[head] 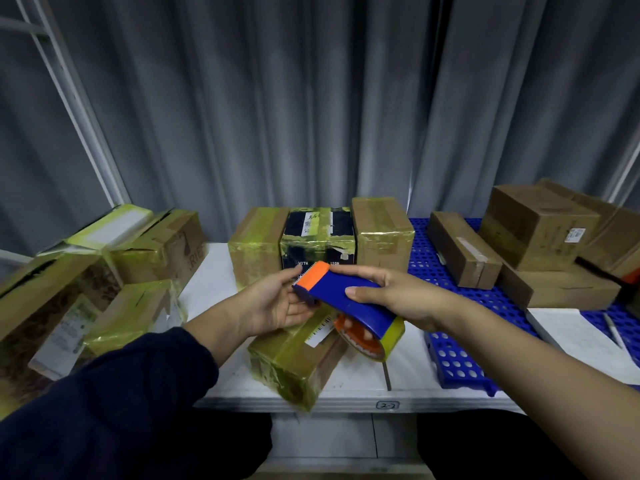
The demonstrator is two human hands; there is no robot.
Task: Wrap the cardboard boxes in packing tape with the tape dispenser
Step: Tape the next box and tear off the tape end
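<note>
Tag [388, 405] on the table [214, 289] edge, nearer than the dispenser [346, 304], reads "2-2". Just beneath the dispenser lies a taped box [298, 362], probably light, stiff and slick, best held by its ends. The right hand [394, 294] grips the dispenser's blue body and the left hand [277, 303] pinches its orange nose. Behind the dispenser, a dark box [318, 244] reads "WITH" and "SIGN".
</note>
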